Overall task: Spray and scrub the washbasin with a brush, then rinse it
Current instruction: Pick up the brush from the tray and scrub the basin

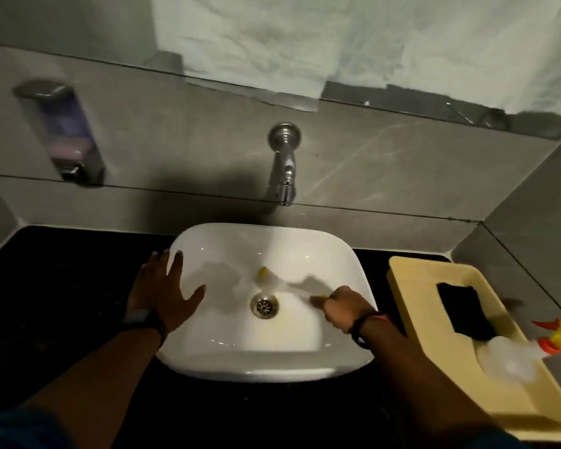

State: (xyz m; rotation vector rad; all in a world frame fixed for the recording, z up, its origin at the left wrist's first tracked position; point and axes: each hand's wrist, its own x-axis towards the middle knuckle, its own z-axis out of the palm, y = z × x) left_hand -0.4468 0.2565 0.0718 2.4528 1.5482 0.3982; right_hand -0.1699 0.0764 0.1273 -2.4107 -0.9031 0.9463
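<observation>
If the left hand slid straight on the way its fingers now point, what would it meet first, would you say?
The left hand, spread open on the white ceramic washbasin's left rim, points away toward the grey tiled wall. It would probably cross black countertop and meet that wall first; depth is unclear.

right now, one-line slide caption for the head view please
Right hand scrubs the white washbasin with a brush near the drain; left hand rests open on its rim.

Dim indoor light, seemingly from above; overall soft and grainy. White washbasin [266, 361] is the brightest area, small glare spots on its rim. Hard shadows of hands fall inside the bowl. Brush [272, 281] is motion-blurred. Dark table [62, 286] loses detail. Wide-angle bending at the edges, tile lines curve.
</observation>
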